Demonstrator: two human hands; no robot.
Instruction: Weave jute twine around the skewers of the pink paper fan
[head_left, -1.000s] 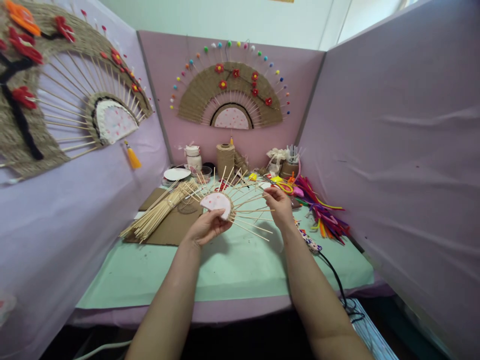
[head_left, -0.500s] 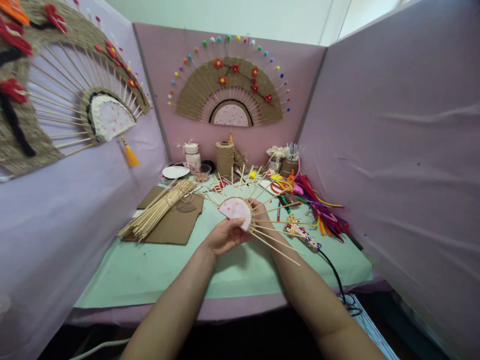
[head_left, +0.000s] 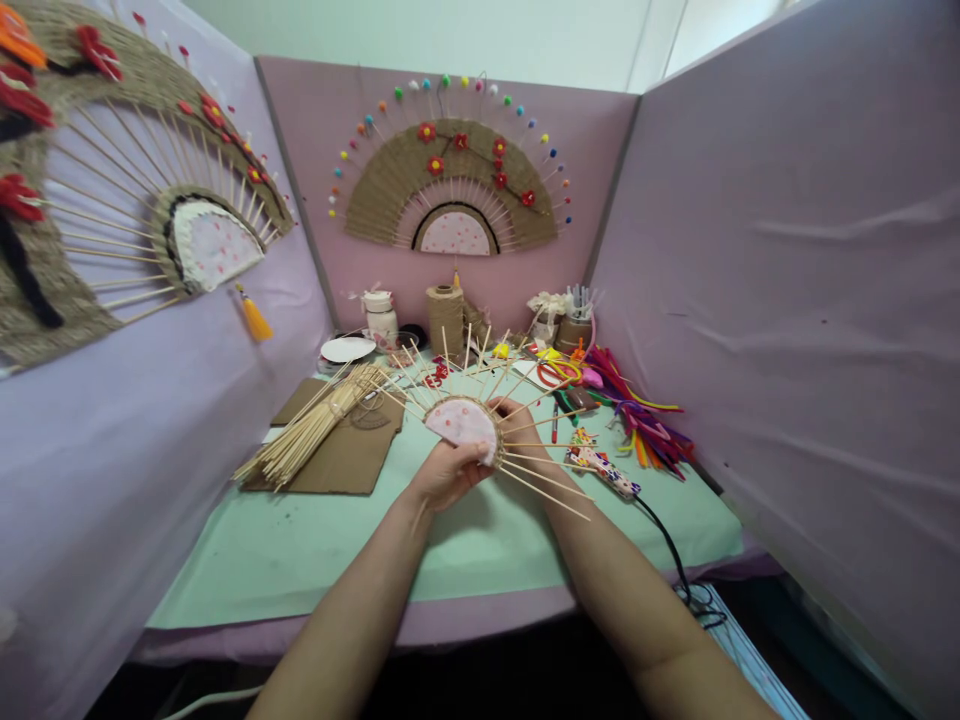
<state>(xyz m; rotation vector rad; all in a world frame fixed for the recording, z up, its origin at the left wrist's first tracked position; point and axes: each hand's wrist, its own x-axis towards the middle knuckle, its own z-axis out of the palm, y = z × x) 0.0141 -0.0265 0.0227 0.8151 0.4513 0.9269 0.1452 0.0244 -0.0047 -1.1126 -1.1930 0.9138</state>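
A fan frame (head_left: 459, 418) is held up over the green-covered table. Its base is a half disc of white cloth with pink spots, and thin wooden sticks radiate from the curved edge. My left hand (head_left: 455, 473) grips the lower straight edge, thumb on the front of the cloth. My right hand (head_left: 513, 420) is closed on the right side of the base, its fingers partly hidden behind the frame and sticks. Left of the hands, a bundle of wooden sticks (head_left: 319, 420) lies on brown cardboard (head_left: 364, 465).
A patterned glue gun (head_left: 604, 468) with a black cord lies at the right, near colourful pipe cleaners (head_left: 645, 415). A twine spool (head_left: 445, 320), a white jar (head_left: 381, 322) and a white plate (head_left: 348, 349) stand behind. A finished fan (head_left: 390, 190) hangs on the back panel.
The fan frame has tilted flatter towards level in my hands, showing more of its left-hand sticks. Both hands keep their hold. The whole view has shifted slightly.
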